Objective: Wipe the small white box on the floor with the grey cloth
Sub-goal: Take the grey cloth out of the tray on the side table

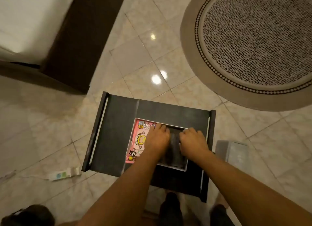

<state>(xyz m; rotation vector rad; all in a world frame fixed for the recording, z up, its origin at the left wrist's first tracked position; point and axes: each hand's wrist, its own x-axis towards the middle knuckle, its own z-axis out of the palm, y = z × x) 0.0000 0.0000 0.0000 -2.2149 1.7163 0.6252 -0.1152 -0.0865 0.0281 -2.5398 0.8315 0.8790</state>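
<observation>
Glossy beige floor tiles [146,53] are filling most of the frame, with a round patterned rug [256,39] at the upper right and dark furniture [76,44] at the upper left. At lower centre a low dark tray-like stand [116,141] is sitting on the floor, and on it lies the small white box [135,141], its cartoon-printed pink panel showing at the left and its white rim running round a darker recess on the right.

Both hands are working over that recess. The left hand [157,137] is lying flat across the box, fingers [158,126] together and pointing toward the top of the frame. The right hand [194,141] is curled loosely just beside it, fingers [189,132] bent under; whether they are pinching anything is hard to tell. The grey cloth [173,148] appears to be the dark blurred material between and beneath the hands, though it is barely separating from the box's dark interior.

Wiping seems to be under way, with the left hand steadying. The next move is probably calling for carrying the cloth over the uncovered pink panel and the rim.

A pale container [231,151] is standing at the right of the stand, and a small tube [64,174] is lying at lower left.
</observation>
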